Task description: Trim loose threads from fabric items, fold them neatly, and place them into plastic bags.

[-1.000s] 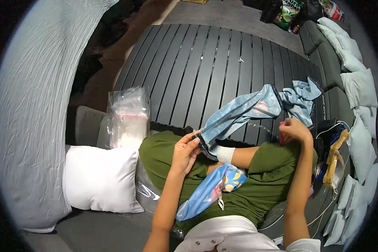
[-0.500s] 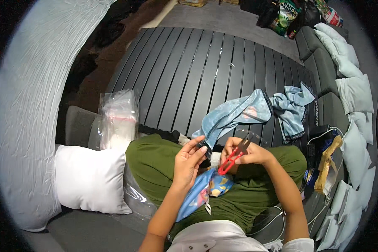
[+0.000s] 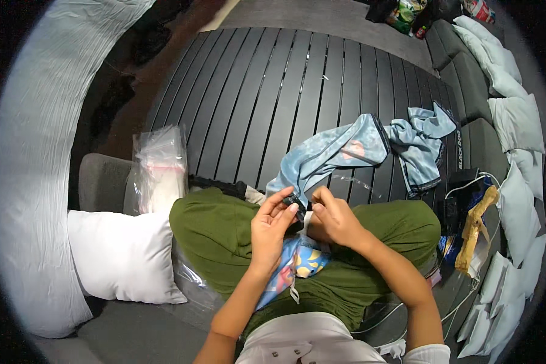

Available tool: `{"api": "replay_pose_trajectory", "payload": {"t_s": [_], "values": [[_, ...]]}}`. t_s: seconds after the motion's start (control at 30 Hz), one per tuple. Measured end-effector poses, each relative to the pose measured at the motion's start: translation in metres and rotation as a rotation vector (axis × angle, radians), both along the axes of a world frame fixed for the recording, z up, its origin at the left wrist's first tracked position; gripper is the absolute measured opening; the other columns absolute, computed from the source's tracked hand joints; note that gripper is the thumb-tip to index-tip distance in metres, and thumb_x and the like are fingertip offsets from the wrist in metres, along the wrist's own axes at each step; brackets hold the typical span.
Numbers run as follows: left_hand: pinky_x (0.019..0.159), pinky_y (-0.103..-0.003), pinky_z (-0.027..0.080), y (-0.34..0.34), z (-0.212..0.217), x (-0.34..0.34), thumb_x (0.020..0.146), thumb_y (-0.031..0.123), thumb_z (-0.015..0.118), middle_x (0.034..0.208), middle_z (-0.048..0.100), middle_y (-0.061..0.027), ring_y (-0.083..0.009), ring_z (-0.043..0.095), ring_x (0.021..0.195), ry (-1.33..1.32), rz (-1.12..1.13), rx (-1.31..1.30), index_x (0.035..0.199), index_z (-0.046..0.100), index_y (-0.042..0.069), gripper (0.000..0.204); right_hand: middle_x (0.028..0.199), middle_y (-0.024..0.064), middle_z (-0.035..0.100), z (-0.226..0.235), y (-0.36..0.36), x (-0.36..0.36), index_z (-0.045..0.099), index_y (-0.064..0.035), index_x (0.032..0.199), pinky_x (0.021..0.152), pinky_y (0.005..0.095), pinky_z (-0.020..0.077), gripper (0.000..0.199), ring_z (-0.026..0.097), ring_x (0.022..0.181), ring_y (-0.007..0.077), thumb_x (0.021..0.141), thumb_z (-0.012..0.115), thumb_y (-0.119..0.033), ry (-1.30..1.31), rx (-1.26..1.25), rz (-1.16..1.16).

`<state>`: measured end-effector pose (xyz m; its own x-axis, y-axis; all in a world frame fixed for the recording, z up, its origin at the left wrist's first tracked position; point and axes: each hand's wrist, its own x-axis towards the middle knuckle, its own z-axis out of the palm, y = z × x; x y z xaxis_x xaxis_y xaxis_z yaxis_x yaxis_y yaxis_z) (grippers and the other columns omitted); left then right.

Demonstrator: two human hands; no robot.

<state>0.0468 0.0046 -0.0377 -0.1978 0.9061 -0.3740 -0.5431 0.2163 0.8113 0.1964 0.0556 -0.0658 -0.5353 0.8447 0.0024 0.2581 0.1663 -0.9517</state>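
My left hand (image 3: 269,229) pinches the black-trimmed edge (image 3: 295,201) of a light blue cloth between thumb and fingers. From there the blue cloth (image 3: 330,150) stretches across the slatted table, rumpled, with a pinkish printed patch. Close by on the right, my right hand (image 3: 335,219) is closed with its back turned up. Whatever it holds is hidden, and the red thread snips do not show. Below both hands, a brighter blue printed cloth (image 3: 309,259) with yellow and pink shapes lies in my lap, a white tag (image 3: 294,293) hanging from it.
The dark slatted table (image 3: 249,103) spreads out ahead. Clear plastic bags (image 3: 164,164) and a white cushion (image 3: 124,255) are at my left. White cables (image 3: 467,297) and a yellow-edged package (image 3: 474,233) lie at right. Pale cushions (image 3: 515,127) line the far right seat.
My right hand has turned over, and the red thread snips that stuck out of it are out of sight. My left hand keeps hold of the cloth edge. The whole view has shifted slightly.
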Motion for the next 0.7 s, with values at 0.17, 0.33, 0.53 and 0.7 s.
{"api": "replay_pose_trajectory", "payload": {"t_s": [0.17,0.33,0.53,0.7], "values": [[0.073,-0.018,0.044,-0.0017,-0.008,0.0058,0.081,-0.002,0.055,0.092,0.057,-0.004,-0.0061,0.054,0.082,0.03,-0.037,0.053,0.111,0.051,-0.002,0.03,0.062,0.0153,0.052,0.0054,-0.0045,-0.0016,0.045,-0.0009,0.089,0.052,0.0328,0.0418,0.029,0.056,0.056,0.0286,0.083,0.053,-0.028,-0.161,0.152,-0.067],[0.073,-0.019,0.045,-0.0001,-0.0068,0.0091,0.081,-0.003,0.055,0.091,0.058,-0.0043,-0.0068,0.055,0.082,0.009,-0.025,0.033,0.11,0.051,-0.002,0.029,0.056,0.0129,0.051,0.0063,-0.004,0.001,0.049,-0.0016,0.08,0.045,0.0301,0.0403,0.026,0.055,0.048,0.0249,0.079,0.06,-0.025,-0.167,0.27,-0.116],[0.074,-0.019,0.045,-0.0033,-0.009,0.0108,0.081,-0.002,0.055,0.094,0.059,-0.0057,-0.0074,0.055,0.083,0.08,-0.055,0.019,0.109,0.053,-0.003,0.028,0.056,0.0117,0.054,0.0037,-0.0051,0.0005,0.05,-0.0023,0.076,0.044,0.0292,0.0413,0.025,0.056,0.048,0.0231,0.079,0.061,-0.024,-0.15,0.256,-0.15],[0.075,-0.019,0.045,-0.0043,-0.0088,0.0116,0.082,-0.002,0.054,0.096,0.059,-0.0065,-0.0074,0.056,0.083,0.026,-0.081,0.006,0.112,0.052,-0.004,0.03,0.056,0.0092,0.056,0.0036,-0.0049,0.0003,0.05,-0.0033,0.075,0.044,0.0286,0.0419,0.024,0.058,0.049,0.0214,0.079,0.061,-0.025,-0.19,0.312,-0.136]]}}
